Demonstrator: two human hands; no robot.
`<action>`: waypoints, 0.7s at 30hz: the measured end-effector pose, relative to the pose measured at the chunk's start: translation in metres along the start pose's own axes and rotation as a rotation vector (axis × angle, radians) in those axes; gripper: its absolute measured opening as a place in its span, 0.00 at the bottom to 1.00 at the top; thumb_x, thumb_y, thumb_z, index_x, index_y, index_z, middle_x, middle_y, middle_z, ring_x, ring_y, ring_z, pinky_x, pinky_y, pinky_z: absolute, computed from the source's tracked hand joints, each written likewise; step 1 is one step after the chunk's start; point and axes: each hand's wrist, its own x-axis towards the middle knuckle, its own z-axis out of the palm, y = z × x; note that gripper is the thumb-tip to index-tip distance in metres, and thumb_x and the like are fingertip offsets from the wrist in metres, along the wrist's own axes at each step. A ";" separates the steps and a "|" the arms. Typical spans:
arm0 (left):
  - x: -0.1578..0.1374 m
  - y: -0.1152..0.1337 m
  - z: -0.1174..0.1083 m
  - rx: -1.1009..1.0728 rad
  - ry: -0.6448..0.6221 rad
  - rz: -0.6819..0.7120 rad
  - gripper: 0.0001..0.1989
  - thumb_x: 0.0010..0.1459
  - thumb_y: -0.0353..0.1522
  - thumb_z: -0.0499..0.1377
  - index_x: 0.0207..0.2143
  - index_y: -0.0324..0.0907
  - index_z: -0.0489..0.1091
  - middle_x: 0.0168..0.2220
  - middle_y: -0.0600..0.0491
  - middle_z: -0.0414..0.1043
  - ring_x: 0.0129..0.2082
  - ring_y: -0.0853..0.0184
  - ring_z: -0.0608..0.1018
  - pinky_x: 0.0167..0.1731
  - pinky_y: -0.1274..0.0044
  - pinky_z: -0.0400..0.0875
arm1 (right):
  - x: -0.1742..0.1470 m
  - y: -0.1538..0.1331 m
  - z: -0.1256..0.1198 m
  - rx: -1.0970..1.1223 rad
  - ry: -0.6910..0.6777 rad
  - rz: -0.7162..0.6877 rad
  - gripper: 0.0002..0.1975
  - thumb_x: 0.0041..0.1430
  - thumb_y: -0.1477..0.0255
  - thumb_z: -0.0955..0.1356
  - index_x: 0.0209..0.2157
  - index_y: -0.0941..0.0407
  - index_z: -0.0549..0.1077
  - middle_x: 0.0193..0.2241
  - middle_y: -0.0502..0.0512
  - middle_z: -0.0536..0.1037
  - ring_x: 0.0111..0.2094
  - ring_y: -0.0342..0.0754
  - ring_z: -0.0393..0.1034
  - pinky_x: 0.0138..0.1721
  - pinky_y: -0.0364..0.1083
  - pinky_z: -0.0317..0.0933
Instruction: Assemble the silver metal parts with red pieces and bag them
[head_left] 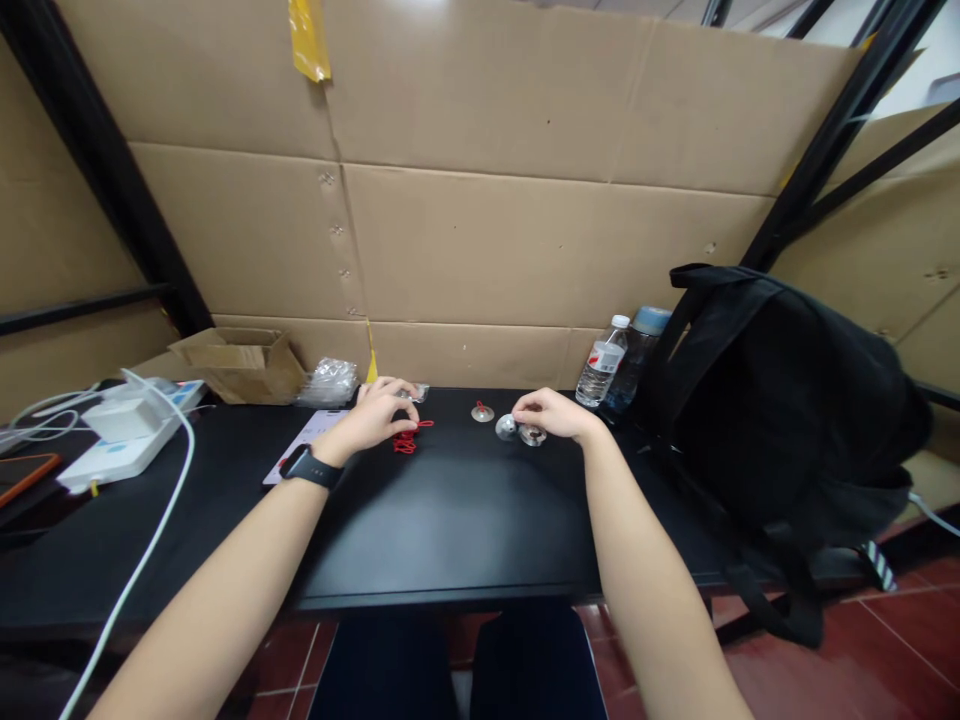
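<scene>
At the left of the table's middle, my left hand (381, 412) curves down with thumb and forefinger closed at a small heap of red cords (405, 441). One cord loop sticks out past the fingertips. My right hand (553, 412) pinches the edge of a clear, shiny round piece that looks like a suction cup (506, 428). Just under those fingers lies another round clear piece (533, 437). Between the hands, a clear suction cup with a red loop on top (482, 412) rests on the black table (450, 530). A small clear packet (421, 393) is partly hidden behind my left hand.
On the left are a phone (307, 440), a plastic-wrapped bundle (330, 381), a paper bag (244, 365) and a power strip (124, 445) with white cables. A water bottle (602, 362), a darker bottle (637, 355) and a black backpack (780, 430) stand right. Cardboard (480, 250) walls the back.
</scene>
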 end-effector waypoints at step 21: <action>-0.007 -0.049 0.003 -0.022 -0.196 -0.033 0.09 0.55 0.44 0.67 0.31 0.52 0.82 0.48 0.51 0.76 0.55 0.55 0.71 0.57 0.64 0.59 | 0.006 0.076 -0.020 -0.098 0.185 0.175 0.10 0.51 0.71 0.74 0.36 0.61 0.80 0.25 0.56 0.83 0.28 0.47 0.76 0.32 0.42 0.66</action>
